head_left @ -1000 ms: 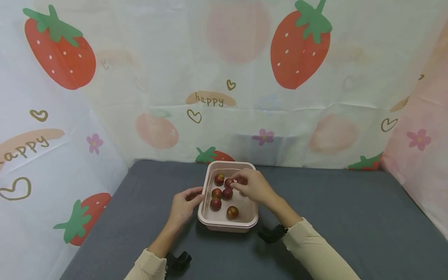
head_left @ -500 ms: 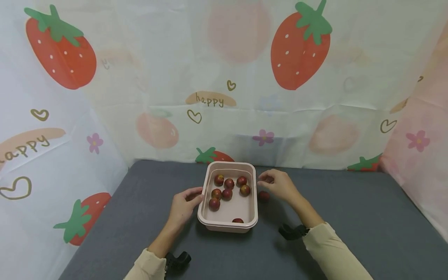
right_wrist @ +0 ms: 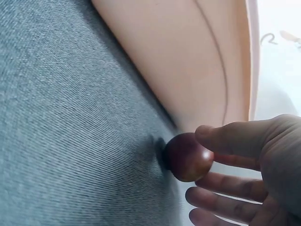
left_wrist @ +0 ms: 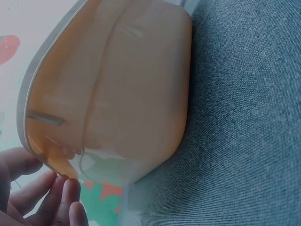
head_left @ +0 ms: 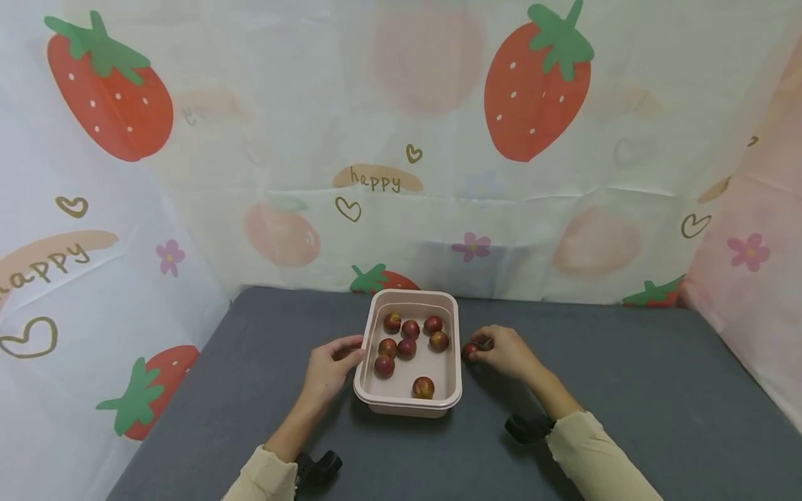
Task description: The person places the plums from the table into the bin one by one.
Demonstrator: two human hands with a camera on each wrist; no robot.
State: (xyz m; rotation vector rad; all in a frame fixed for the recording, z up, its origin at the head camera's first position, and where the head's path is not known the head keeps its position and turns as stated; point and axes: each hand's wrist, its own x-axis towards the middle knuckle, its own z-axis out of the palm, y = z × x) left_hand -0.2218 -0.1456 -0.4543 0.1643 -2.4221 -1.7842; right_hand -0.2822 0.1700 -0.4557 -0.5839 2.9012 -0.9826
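A pale pink plastic box stands on the table with several dark red plums in it. One of these, a lone plum, lies near its front wall. My left hand touches the left side of the box, fingertips at the rim in the left wrist view. Just outside the right wall, my right hand holds another plum between thumb and fingers. That plum is low at the grey cloth; the right wrist view does not show clearly whether it rests there.
A dark grey cloth covers the table. Behind and at the sides hangs a white curtain printed with strawberries. Each wrist carries a black camera mount.
My right hand has left the box, moved right and come down to the plum on the table. Two plums now show at the box's right side. The front plum has rolled a little.
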